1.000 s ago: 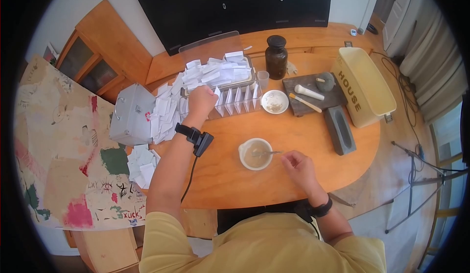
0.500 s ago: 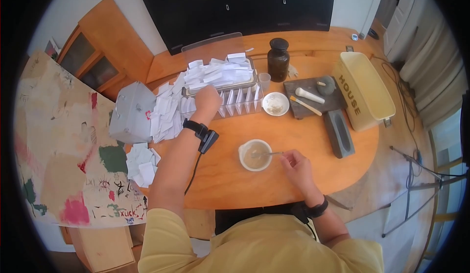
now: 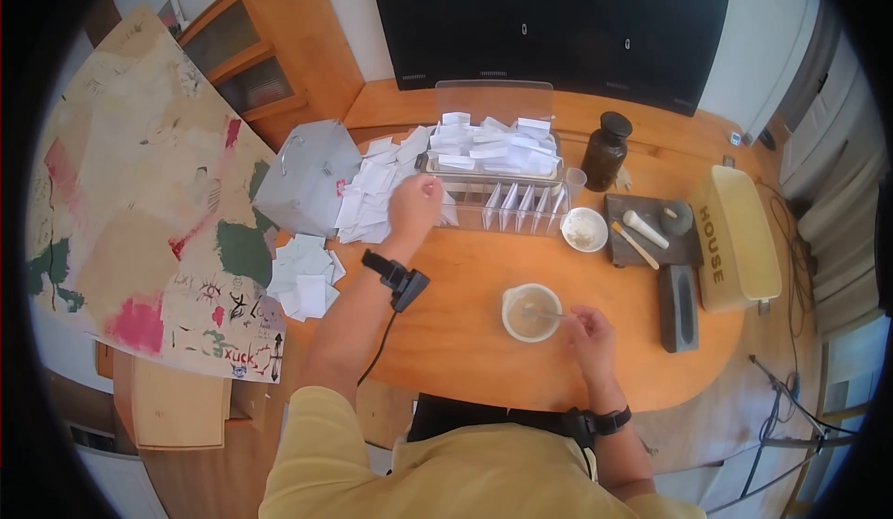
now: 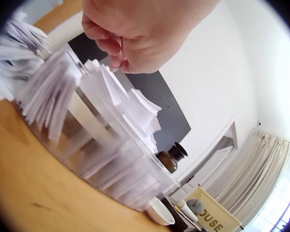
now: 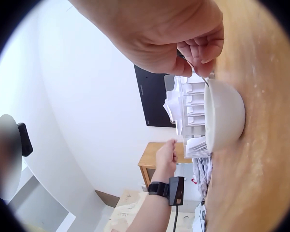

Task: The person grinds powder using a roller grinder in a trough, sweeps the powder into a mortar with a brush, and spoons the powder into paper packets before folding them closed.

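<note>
On the bench (image 3: pixel 446 356), a cream box (image 3: pixel 735 240) stands at right; a dark jar (image 3: pixel 606 153) is between it and the clear box (image 3: pixel 474 212), which contains a row of white packets (image 3: pixel 526 205). Over its left end, the left grip (image 3: pixel 415 210) is clenched. The white bowl (image 3: pixel 532 339) contains cloudy liquid (image 3: pixel 528 303) and a spoon (image 3: pixel 549 314), which the right grip (image 3: pixel 591 340) pinches.

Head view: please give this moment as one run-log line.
left hand: curled, near clear box; right hand: pinches thin utensil; utensil: reaches into white bowl; folded papers: inside box

R fingers (image 5: pixel 213 51) pinch thin handle (image 5: pixel 204 80) @ wht bowl (image 5: pixel 229 116).
</note>
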The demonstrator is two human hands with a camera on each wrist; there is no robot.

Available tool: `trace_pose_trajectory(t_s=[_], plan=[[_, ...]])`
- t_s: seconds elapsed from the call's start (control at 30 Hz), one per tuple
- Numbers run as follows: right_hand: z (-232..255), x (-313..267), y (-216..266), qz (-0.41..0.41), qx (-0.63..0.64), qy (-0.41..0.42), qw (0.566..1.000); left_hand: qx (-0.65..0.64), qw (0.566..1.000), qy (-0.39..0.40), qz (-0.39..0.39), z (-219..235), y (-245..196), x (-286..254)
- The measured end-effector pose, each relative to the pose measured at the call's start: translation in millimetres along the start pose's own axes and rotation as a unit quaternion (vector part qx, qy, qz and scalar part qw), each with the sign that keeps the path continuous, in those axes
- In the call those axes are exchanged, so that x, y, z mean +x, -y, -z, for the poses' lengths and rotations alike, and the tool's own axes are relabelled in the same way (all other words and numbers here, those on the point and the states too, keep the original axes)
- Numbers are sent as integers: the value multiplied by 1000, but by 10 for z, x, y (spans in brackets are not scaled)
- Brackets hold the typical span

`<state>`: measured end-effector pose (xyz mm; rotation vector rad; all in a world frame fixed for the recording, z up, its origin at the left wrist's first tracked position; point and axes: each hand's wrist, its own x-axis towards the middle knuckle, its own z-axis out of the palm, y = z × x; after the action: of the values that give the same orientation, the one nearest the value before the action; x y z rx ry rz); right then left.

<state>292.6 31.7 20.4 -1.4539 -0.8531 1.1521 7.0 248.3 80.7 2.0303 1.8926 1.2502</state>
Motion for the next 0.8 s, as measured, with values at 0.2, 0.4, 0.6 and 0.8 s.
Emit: trace_pose_trajectory(t_s=[0.2,0.4,0.6,0.8], plan=[[-33,-41,65,4,9,12,1000,167,977,-1,130,436,1190,178],[-118,-112,97,48,-58,10,997,170,978,75,96,354,1407,362],[-97,-132,81,61,-80,25,995,271,944,37,185,149,1158,668],[-93,-186,148,91,-117,9,989,275,918,110,265,174,929,867]])
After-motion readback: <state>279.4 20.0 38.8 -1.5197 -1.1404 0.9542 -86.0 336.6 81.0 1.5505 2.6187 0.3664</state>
